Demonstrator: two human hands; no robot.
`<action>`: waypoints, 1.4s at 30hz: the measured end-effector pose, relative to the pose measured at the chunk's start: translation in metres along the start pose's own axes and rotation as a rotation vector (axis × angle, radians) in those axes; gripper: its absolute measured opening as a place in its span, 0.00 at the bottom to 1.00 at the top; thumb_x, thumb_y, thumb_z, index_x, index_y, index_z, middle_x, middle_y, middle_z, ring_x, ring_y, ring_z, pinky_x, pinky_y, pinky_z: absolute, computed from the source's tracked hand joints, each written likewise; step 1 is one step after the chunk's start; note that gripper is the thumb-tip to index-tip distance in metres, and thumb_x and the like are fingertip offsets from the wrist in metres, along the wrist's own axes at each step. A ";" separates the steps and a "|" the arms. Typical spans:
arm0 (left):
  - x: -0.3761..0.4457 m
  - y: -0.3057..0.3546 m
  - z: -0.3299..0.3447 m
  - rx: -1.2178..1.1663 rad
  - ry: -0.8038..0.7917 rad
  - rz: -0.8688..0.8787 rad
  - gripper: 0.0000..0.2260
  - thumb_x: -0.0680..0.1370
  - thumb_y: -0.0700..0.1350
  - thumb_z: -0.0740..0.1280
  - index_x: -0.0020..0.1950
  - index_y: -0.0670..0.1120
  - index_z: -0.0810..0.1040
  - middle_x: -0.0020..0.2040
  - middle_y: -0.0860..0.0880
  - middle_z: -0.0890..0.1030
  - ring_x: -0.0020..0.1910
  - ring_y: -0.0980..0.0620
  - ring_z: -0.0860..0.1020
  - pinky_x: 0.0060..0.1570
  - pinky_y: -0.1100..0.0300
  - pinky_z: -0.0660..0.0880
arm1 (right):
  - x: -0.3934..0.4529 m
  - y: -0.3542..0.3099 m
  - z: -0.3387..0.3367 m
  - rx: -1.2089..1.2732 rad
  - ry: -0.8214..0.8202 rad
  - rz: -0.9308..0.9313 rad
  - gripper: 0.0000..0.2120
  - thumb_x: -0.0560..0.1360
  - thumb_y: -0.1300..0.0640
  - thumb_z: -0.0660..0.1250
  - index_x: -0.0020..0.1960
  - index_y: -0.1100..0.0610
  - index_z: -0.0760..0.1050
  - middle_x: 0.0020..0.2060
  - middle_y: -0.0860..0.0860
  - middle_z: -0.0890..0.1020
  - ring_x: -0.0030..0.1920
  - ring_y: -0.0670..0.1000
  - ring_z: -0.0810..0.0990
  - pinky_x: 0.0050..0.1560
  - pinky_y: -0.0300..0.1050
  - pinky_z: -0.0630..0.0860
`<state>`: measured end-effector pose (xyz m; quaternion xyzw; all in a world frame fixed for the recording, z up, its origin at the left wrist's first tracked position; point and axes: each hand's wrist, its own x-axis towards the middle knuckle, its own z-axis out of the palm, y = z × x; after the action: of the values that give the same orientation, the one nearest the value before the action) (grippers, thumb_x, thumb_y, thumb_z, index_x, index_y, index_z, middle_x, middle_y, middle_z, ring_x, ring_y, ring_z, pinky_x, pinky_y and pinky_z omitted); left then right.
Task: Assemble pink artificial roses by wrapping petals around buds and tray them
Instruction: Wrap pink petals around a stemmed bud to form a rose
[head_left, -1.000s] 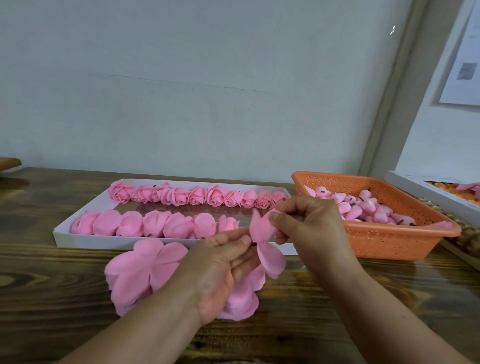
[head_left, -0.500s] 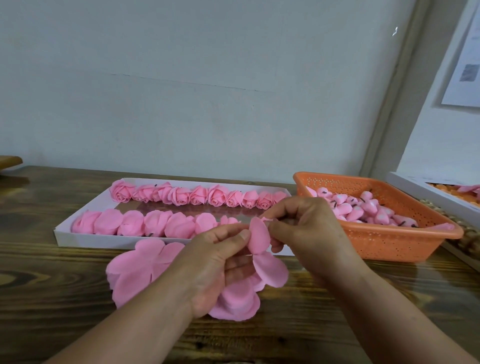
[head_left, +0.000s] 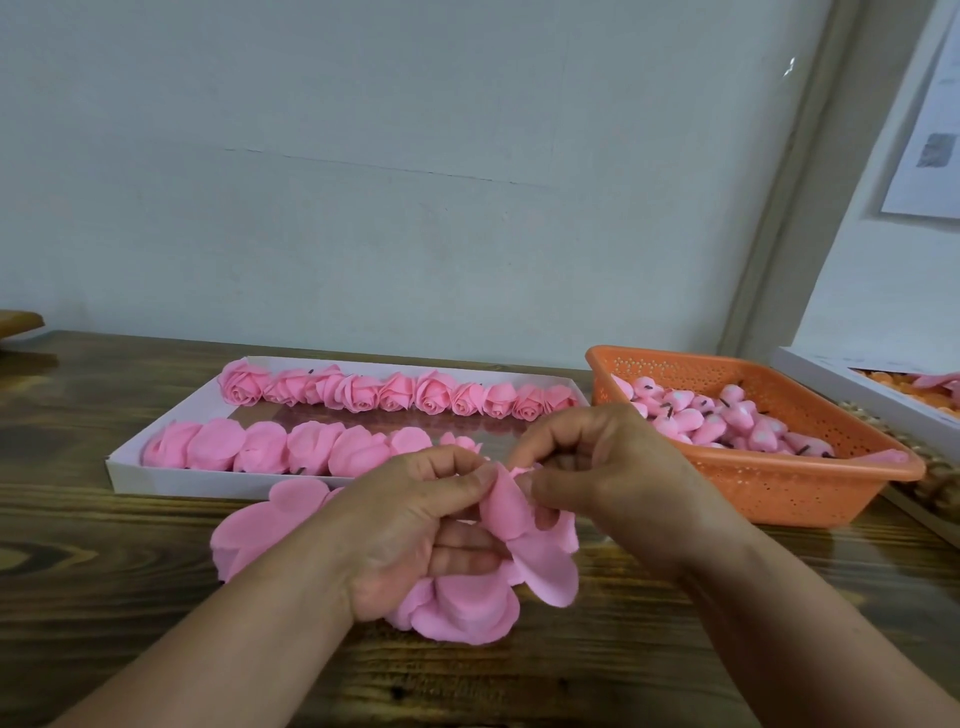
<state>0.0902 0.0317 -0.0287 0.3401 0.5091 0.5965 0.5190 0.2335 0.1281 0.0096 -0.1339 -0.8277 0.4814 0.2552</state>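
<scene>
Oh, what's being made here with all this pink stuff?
A person is making artificial roses by hand. The left hand holds a stack of pink petal sheets, and the right hand pinches one petal at its top. The white tray behind already holds two rows of pink roses, the near row unfinished at its right end. The orange basket on the right holds loose buds. More petal sheets lie on the wooden table.

Upright petal (head_left: 506, 506) folded lower toward left hand (head_left: 415, 525); right hand (head_left: 597, 467) closed in on it.
</scene>
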 end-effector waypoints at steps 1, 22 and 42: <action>0.000 0.000 0.000 0.015 0.003 -0.002 0.05 0.68 0.45 0.69 0.41 0.45 0.78 0.41 0.40 0.84 0.36 0.46 0.83 0.32 0.59 0.79 | 0.000 -0.002 -0.001 -0.001 -0.035 0.003 0.06 0.70 0.73 0.68 0.39 0.64 0.80 0.32 0.62 0.81 0.30 0.51 0.77 0.33 0.41 0.75; 0.002 0.003 0.001 -0.156 0.040 0.025 0.08 0.78 0.36 0.62 0.55 0.35 0.77 0.41 0.37 0.83 0.36 0.46 0.84 0.32 0.60 0.79 | 0.005 -0.006 0.005 -0.036 0.084 0.041 0.10 0.69 0.72 0.70 0.34 0.59 0.79 0.26 0.51 0.80 0.27 0.48 0.78 0.32 0.40 0.75; -0.001 0.001 -0.008 -0.051 -0.091 -0.060 0.05 0.71 0.39 0.68 0.45 0.41 0.76 0.41 0.35 0.81 0.36 0.44 0.82 0.37 0.53 0.82 | 0.001 -0.011 0.002 -0.158 -0.166 -0.016 0.07 0.67 0.73 0.71 0.36 0.62 0.81 0.42 0.55 0.80 0.40 0.53 0.78 0.42 0.46 0.77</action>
<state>0.0822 0.0282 -0.0293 0.3381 0.4795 0.5775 0.5678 0.2324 0.1216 0.0190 -0.1065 -0.8825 0.4221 0.1784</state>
